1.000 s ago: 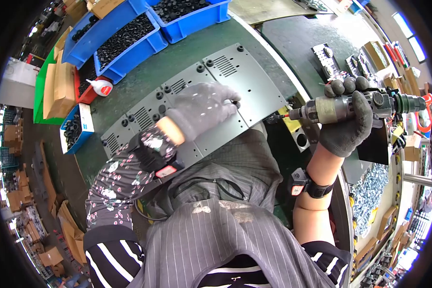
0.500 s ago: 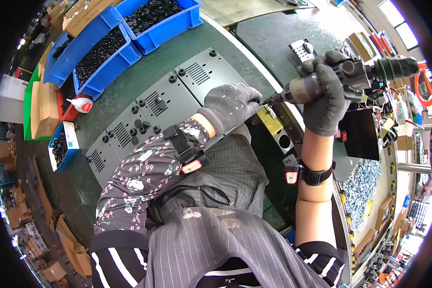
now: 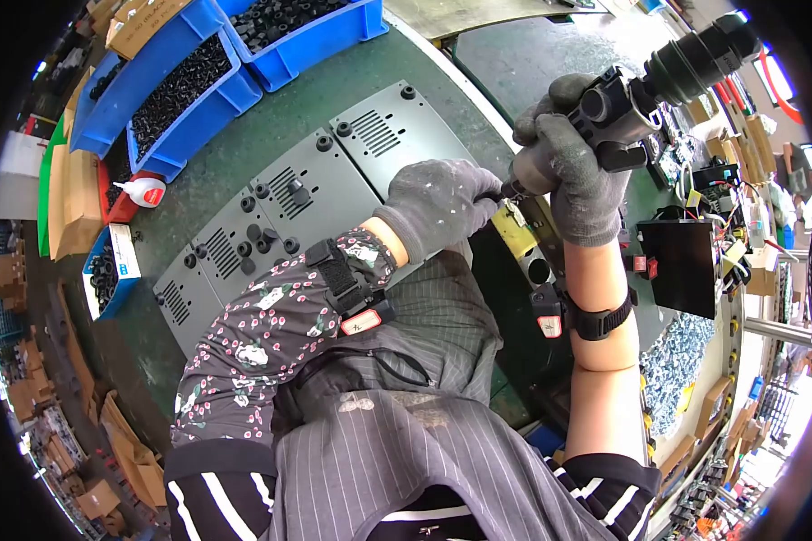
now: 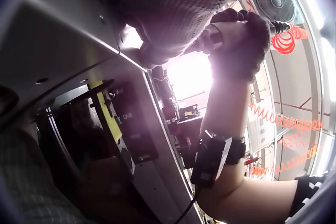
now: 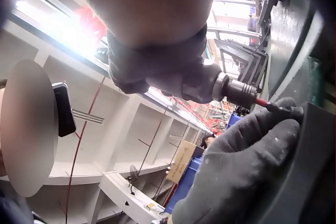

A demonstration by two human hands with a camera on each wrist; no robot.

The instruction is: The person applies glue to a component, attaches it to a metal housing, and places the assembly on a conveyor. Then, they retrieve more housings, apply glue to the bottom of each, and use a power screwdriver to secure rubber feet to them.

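Observation:
My gloved right hand (image 3: 586,180) grips a power screwdriver (image 3: 609,113), tilted with its rear end up to the right and its nose toward my left hand (image 3: 438,206). Several grey slotted metal panels (image 3: 320,185) lie side by side on the bench, and the left hand is over the right one's near edge. In the right wrist view, the red driver bit (image 5: 261,101) meets a small black part (image 5: 281,110) that the left fingertips pinch beside the panel edge. Black round feet (image 3: 290,244) stand or lie loose on the panels.
Blue bins (image 3: 189,99) of black parts stand at the back left, near a white-and-red bottle (image 3: 144,191) and a small blue box (image 3: 113,270). A yellow block (image 3: 514,234) sits below the screwdriver's nose. To the right is a black box-like unit (image 3: 677,261) with wires.
My left hand has moved right from the panels' middle to the right panel's edge. The right hand has brought the screwdriver left to meet it, and its rear end has tipped up.

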